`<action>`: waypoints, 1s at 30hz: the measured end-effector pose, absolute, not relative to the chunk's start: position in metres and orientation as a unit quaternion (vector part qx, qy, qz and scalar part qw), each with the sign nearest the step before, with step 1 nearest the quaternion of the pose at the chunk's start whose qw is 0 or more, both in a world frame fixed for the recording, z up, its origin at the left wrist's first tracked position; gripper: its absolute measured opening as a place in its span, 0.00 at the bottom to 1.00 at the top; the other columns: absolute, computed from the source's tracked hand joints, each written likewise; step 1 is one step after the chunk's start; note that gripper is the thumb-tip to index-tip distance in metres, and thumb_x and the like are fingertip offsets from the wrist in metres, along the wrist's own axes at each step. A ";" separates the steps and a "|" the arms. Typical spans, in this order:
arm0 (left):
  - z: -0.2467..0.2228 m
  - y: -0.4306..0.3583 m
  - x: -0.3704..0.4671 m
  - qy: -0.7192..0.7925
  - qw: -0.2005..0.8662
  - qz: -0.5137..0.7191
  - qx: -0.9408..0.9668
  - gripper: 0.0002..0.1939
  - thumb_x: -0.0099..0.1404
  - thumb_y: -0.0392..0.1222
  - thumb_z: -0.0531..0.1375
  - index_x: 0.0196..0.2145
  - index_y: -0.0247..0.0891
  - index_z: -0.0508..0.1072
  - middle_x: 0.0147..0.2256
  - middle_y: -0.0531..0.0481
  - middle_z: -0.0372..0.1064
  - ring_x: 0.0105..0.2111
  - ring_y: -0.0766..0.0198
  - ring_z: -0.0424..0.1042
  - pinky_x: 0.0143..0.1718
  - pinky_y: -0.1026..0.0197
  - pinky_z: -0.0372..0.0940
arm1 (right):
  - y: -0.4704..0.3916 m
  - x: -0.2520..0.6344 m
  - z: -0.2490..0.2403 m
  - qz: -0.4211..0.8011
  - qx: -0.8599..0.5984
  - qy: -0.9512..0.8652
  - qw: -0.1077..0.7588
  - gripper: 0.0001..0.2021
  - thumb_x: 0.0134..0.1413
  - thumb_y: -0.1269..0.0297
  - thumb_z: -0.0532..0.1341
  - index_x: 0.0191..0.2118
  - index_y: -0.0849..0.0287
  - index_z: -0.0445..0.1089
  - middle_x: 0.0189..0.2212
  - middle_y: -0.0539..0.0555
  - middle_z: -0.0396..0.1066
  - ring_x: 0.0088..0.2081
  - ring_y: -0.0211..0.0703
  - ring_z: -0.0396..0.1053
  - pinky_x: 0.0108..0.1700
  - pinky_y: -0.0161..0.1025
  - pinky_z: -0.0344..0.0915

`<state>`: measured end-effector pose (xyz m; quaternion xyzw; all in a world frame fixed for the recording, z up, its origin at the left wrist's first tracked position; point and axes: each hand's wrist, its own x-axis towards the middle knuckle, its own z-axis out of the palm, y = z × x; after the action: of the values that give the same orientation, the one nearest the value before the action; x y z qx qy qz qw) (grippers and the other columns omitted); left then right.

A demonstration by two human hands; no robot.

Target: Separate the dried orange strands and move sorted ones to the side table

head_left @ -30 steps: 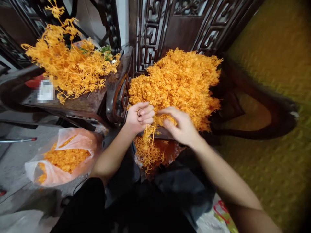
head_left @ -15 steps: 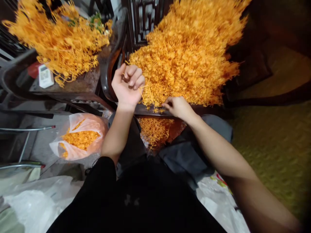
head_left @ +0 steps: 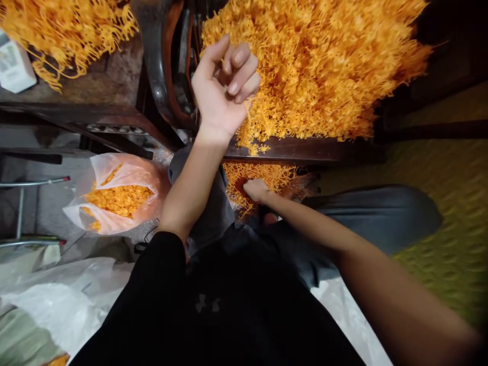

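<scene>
A large heap of orange, stringy flower-like pieces [head_left: 312, 71] lies on a dark wooden seat [head_left: 305, 151]. At the heap's left edge my left hand [head_left: 226, 86] is raised palm up with its fingers curled; what they hold, if anything, is hidden. Below the seat's front edge, my right hand [head_left: 257, 190] is closed beside a lower pile of thin orange strands [head_left: 274, 175]. Something dark red shows at its fingertips, too blurred to identify. A few orange pieces hang over the seat edge near my left wrist.
At the left, a pinkish plastic bag [head_left: 152, 175] with orange pieces stands on the floor. Another orange pile [head_left: 84, 35] and a white device [head_left: 17, 66] lie on a second wooden seat [head_left: 114, 76]. Metal legs [head_left: 21, 208] and white plastic sheets [head_left: 57, 310] are lower left.
My right hand has moved from the seat edge down to the lower pile. My left hand stays curled by the heap. The view has shifted, and my right knee is farther out to the right.
</scene>
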<state>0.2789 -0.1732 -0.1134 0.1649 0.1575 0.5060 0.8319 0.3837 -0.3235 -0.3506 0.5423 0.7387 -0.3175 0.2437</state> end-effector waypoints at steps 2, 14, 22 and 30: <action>-0.114 -0.173 0.280 0.124 0.850 0.483 0.169 0.23 0.78 0.38 0.43 0.22 0.40 0.48 0.23 0.55 0.51 0.14 0.77 0.49 0.15 0.68 0.43 | -0.331 0.388 -0.359 -0.299 0.565 0.735 0.226 0.18 0.67 0.68 0.55 0.57 0.68 0.73 0.55 0.74 0.72 0.55 0.58 0.75 0.53 0.43 0.69; -0.113 -0.172 0.275 0.171 0.829 0.467 0.255 0.24 0.80 0.41 0.36 0.23 0.40 0.43 0.26 0.55 0.46 0.14 0.84 0.46 0.20 0.72 0.41 | -0.350 0.402 -0.385 -0.292 0.602 0.722 0.178 0.18 0.69 0.59 0.54 0.49 0.64 0.77 0.59 0.70 0.67 0.56 0.57 0.68 0.52 0.42 0.64; -0.110 -0.174 0.276 0.292 0.808 0.479 0.183 0.26 0.78 0.51 0.40 0.24 0.36 0.53 0.30 0.55 0.55 0.20 0.79 0.71 0.23 0.76 0.52 | -0.345 0.404 -0.384 -0.318 0.600 0.717 0.156 0.17 0.67 0.62 0.57 0.52 0.68 0.75 0.56 0.68 0.71 0.50 0.45 0.71 0.51 0.35 0.62; -0.109 -0.172 0.274 0.275 0.820 0.474 0.164 0.26 0.78 0.49 0.47 0.22 0.35 0.54 0.27 0.55 0.57 0.16 0.81 0.66 0.21 0.77 0.54 | -0.343 0.411 -0.341 -0.293 0.584 0.737 0.173 0.15 0.69 0.69 0.51 0.52 0.64 0.73 0.51 0.66 0.75 0.41 0.45 0.75 0.41 0.37 0.62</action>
<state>0.2736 -0.1721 -0.1087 0.1640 0.2750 0.4737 0.8204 0.4109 -0.3435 -0.3406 0.5843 0.7369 -0.2926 0.1732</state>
